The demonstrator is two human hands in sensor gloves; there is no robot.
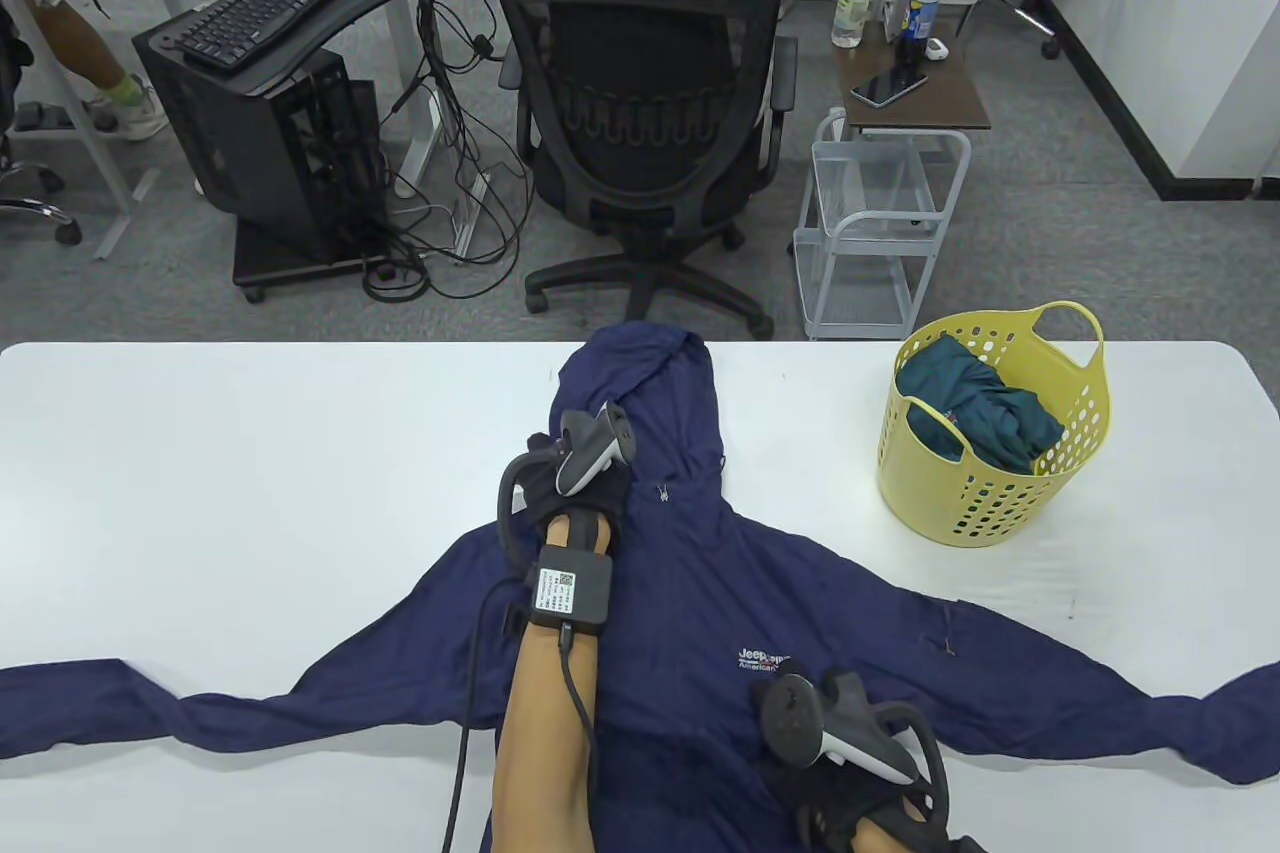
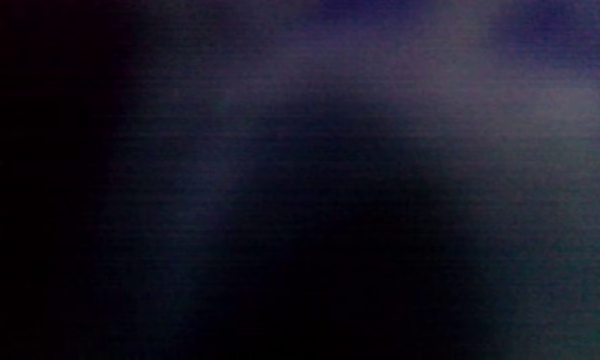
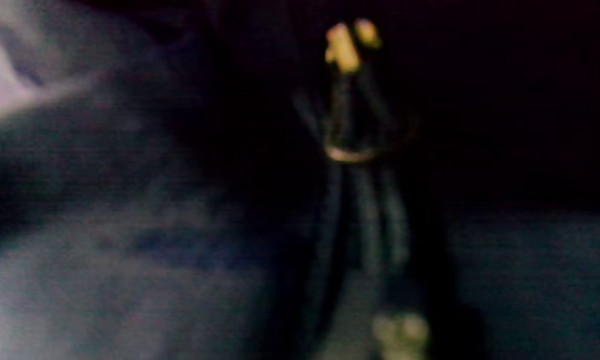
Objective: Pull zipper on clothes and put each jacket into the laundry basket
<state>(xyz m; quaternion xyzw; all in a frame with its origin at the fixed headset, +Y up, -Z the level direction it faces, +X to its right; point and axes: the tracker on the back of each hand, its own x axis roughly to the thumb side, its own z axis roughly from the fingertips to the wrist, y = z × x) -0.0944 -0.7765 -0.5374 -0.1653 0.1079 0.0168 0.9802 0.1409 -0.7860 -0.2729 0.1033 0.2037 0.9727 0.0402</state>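
- Table view: a navy jacket (image 1: 700, 613) lies spread flat on the white table (image 1: 250, 473), hood away from the person. The left hand (image 1: 580, 493) rests near the collar and the right hand (image 1: 850, 773) on the lower front; I cannot tell how either hand's fingers lie.
- A yellow basket (image 1: 990, 483) stands to the right, well apart, holding a teal garment (image 1: 975, 413).
- Left wrist view: only dark blur.
- Right wrist view: dark, blurred fabric.

Table view: bright, even overhead light, sharp focus, soft shadows only; straight lines bow slightly at the frame edges. Left wrist view: very dark, fully blurred, black along its left side. Right wrist view: dim, out of focus, faint yellow highlights.
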